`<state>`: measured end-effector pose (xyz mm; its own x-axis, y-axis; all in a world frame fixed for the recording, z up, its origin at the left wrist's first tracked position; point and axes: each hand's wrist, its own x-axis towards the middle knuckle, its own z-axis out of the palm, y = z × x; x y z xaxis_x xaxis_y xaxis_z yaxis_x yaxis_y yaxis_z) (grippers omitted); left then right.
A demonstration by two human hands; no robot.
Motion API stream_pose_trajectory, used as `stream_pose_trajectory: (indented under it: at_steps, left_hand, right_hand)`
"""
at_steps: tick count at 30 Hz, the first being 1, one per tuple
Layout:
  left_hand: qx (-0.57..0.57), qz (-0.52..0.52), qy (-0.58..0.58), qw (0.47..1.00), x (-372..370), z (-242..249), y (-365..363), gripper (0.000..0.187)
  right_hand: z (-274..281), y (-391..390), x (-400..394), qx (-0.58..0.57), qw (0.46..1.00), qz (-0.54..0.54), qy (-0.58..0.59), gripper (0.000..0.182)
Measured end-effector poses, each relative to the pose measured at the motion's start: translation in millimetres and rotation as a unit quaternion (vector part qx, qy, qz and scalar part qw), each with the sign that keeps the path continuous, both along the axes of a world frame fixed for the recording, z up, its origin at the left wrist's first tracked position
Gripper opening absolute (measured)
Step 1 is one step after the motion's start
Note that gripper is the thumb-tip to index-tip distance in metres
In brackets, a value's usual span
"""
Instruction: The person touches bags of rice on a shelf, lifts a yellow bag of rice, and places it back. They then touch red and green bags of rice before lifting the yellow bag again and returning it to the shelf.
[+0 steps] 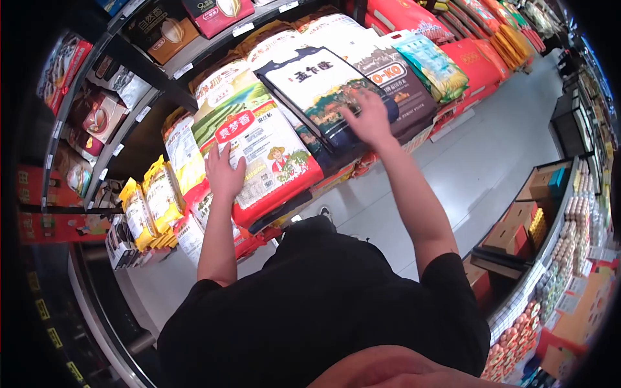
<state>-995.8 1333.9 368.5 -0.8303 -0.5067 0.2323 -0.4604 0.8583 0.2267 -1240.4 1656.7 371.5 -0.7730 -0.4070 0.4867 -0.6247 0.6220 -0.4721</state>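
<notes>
Head view: if too slippery, the red-white bag (pixel 265 155) could slide under my spread left hand (pixel 225 176), my spread right hand (pixel 370 119) being beside it.

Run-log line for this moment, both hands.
left hand: open, over red-labelled bag | right hand: open, over navy-white bag | grasp: none seen

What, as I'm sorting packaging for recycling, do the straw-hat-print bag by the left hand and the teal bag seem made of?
Straw-hat-print bag: probably plastic, perhaps laminated; smooth printed face with a soft sheen. Teal bag: likely glossy plastic film, given its bright highlights and uneven surface.
</notes>
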Motion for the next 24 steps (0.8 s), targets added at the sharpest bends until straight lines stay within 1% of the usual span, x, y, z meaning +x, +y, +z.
stream_pose_trajectory:
  at_steps: [1, 3, 5, 7, 10, 11, 13, 15, 16, 18, 21, 24]
  left_hand:
    - [0.007, -0.001, 0.0, 1.0, -0.3, 0.4, -1.3, 0.061]
    - [0.017, -0.001, 0.003, 1.0, 2.3, 3.3, -0.8, 0.06]
    - [0.037, 0.006, 0.013, 0.999, 0.8, 8.0, -3.6, 0.057]
    - [0.069, 0.009, 0.024, 0.997, -4.1, 13.8, -7.9, 0.053]
    - [0.138, -0.038, 0.095, 0.985, -36.0, 25.1, -11.3, 0.048]
    - [0.101, -0.076, 0.104, 0.987, -52.8, 36.1, -9.7, 0.045]
    - [0.165, -0.138, 0.144, 0.966, -94.8, 50.5, -6.8, 0.045]
    - [0.224, -0.197, 0.138, 0.944, -135.6, 62.6, 8.3, 0.044]
    - [0.229, -0.223, 0.119, 0.94, -156.3, 50.1, 14.4, 0.048]
    - [0.174, -0.236, 0.02, 0.956, -184.5, 35.4, 35.4, 0.056]
    - [0.057, -0.244, 0.006, 0.968, -205.3, 7.5, 60.2, 0.065]
    - [0.051, -0.24, -0.026, 0.969, -214.4, -6.8, 60.5, 0.069]
  right_hand:
    - [-8.6, -19.5, -4.4, 0.042, 0.999, 0.002, -0.016, 0.059]
    - [-27.3, -46.9, 3.0, 0.127, 0.99, 0.022, -0.064, 0.066]
    - [-29.0, -52.4, 7.9, 0.19, 0.976, 0.032, -0.104, 0.071]
    - [-24.8, -53.0, 4.5, 0.203, 0.974, 0.039, -0.09, 0.071]
    - [-28.2, -51.9, 9.6, 0.208, 0.973, 0.037, -0.095, 0.071]
    - [-30.2, -51.4, 10.9, 0.203, 0.974, 0.037, -0.089, 0.07]
    - [-25.1, -51.6, 16.4, 0.201, 0.974, 0.038, -0.095, 0.07]
    - [-23.5, -52.8, 25.2, 0.209, 0.973, 0.026, -0.098, 0.07]
    - [-22.2, -54.2, 29.9, 0.213, 0.972, 0.021, -0.098, 0.07]
    - [-18.5, -55.9, 36.9, 0.224, 0.969, 0.011, -0.107, 0.071]
    - [-13.9, -53.0, 52.6, 0.213, 0.971, 0.011, -0.111, 0.069]
    - [-10.4, -41.1, 58.9, 0.199, 0.974, 0.041, -0.101, 0.067]
